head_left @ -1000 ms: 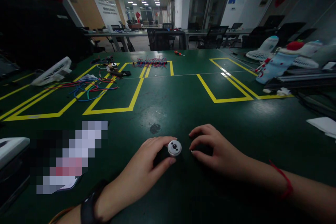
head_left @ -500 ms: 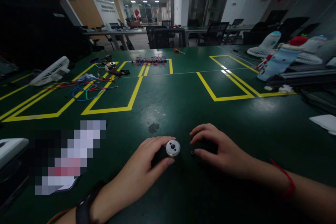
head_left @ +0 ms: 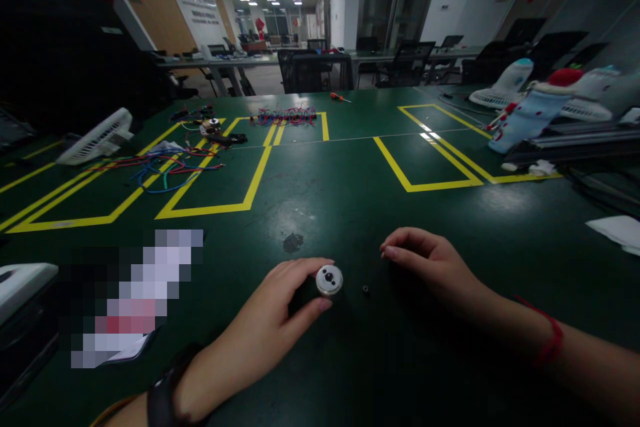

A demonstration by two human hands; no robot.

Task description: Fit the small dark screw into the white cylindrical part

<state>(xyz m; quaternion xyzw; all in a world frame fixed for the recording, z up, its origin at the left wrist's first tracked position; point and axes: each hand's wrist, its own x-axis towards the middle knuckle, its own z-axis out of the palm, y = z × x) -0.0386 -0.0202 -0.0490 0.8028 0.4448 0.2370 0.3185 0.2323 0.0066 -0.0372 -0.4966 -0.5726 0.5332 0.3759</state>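
My left hand point(head_left: 290, 293) grips a small silvery motor point(head_left: 329, 279) between thumb and fingers. Its round end faces up, with a dark centre and two dark holes. On the table just right of the motor lies a tiny dark ring-shaped part point(head_left: 365, 289), touched by neither hand. My right hand point(head_left: 433, 260) is raised beyond and to the right of this part. Its thumb and forefinger meet in a pinch; whether anything is between the tips is too small to see.
Coloured wires point(head_left: 170, 163) and a wire bundle point(head_left: 285, 117) lie on the green table with yellow tape outlines. An orange-handled screwdriver point(head_left: 337, 97) is at the far edge. White fans, a blue plush figure point(head_left: 525, 117) and dark metal bars stand right. A phone-like object lies left.
My right hand has moved up and right, away from the tiny ring-shaped part, and its fingers have closed together. My left hand keeps the motor in the same place.
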